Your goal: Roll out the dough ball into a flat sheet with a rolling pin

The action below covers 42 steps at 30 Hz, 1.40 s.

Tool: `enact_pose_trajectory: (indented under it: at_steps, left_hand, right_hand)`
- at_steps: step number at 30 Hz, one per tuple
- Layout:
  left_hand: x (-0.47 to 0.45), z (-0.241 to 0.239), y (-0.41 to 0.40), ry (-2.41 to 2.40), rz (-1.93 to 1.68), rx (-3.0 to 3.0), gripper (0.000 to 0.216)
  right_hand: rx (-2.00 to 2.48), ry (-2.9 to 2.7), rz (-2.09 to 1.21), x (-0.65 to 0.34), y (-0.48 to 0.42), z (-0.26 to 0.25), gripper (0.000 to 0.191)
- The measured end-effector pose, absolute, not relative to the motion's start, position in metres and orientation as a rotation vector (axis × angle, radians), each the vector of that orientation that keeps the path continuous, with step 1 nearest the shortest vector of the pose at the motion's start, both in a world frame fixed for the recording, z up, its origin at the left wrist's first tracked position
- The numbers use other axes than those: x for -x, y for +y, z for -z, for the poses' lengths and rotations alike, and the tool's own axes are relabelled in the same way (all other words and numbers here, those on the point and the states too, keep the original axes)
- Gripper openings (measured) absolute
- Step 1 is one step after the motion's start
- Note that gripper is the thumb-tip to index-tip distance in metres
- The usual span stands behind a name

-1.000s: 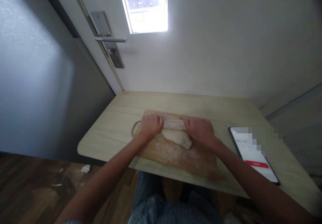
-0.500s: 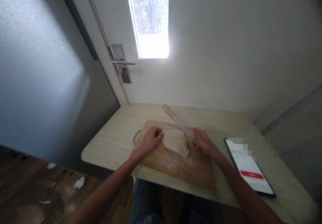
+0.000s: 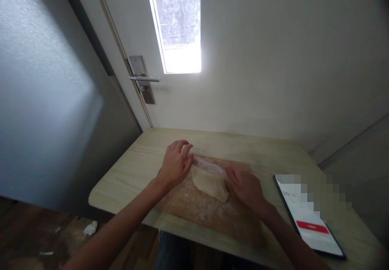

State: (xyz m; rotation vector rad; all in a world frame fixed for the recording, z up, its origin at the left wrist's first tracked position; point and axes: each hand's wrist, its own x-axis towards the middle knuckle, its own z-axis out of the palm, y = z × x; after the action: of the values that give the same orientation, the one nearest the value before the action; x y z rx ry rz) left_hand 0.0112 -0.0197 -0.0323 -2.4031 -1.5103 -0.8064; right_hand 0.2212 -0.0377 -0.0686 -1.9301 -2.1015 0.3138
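A pale, flattened piece of dough (image 3: 209,185) lies on the floured wooden cutting board (image 3: 194,211). Across its far edge runs a light rolling pin (image 3: 209,165), slightly blurred. My right hand (image 3: 244,187) is closed around the pin's right end. At the other end is my left hand (image 3: 176,162), its thumb against the pin and its fingers curving over it; the pin's tip is hidden there.
A phone (image 3: 313,221) with a lit screen lies on the table (image 3: 127,173) to the right of the board. Beyond the table stands a white door with a metal handle (image 3: 145,79) and a bright window pane (image 3: 179,27). White scraps (image 3: 90,228) lie on the floor at left.
The rolling pin has swung from a slant at the dough's right to lying across its far edge. My left hand has left the dough's left edge and taken the pin's left end.
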Motion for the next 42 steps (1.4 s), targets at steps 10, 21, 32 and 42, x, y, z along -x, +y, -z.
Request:
enact_pose_trajectory:
  at_steps: [10, 21, 32, 42]
  left_hand:
    - [-0.023, 0.071, -0.02, -1.823, 0.226, 2.393, 0.037]
    - [-0.028, 0.069, 0.01, -2.071, -0.1, 2.352, 0.056]
    - [-0.022, 0.077, 0.039, -2.023, -0.102, 2.467, 0.051]
    - [-0.023, 0.075, 0.013, -1.985, 0.113, 2.379, 0.048]
  right_hand:
    - [1.932, -2.332, 0.112, -0.207, -0.032, 0.071, 0.043]
    - [1.893, -2.595, -0.218, -0.215, 0.007, 0.063, 0.051]
    - [2.005, -2.563, -0.954, -0.216, 0.037, 0.058, 0.052]
    - [2.062, -2.352, -0.042, -0.206, -0.003, 0.057, 0.042]
